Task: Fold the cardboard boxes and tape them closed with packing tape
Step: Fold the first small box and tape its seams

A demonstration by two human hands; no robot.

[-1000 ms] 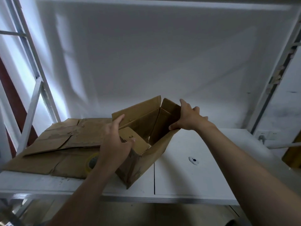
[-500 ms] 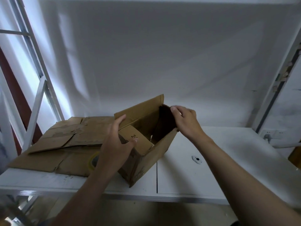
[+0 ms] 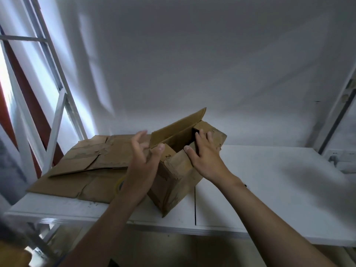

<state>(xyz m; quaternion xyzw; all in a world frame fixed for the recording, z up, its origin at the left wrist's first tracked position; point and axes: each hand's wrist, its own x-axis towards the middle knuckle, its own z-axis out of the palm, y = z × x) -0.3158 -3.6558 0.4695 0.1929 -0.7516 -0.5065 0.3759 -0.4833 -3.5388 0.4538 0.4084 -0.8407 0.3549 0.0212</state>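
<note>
White table (image 3: pixel 269 180), box (image 3: pixel 173 182) near its front edge beside flattened cardboard (image 3: pixel 92 160). Left hand (image 3: pixel 143 162) splayed, thumb touching left flap (image 3: pixel 169 154); right hand (image 3: pixel 204 157) flat, fingers straight, pressing right flap (image 3: pixel 216 134).

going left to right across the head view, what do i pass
window frame → flattened cardboard → tape roll → left hand → right hand; the box spans both hands, so it has no clear slot

white table (image 3: pixel 269 189), cardboard box (image 3: pixel 173 182), flattened cardboard (image 3: pixel 92 166)
</note>
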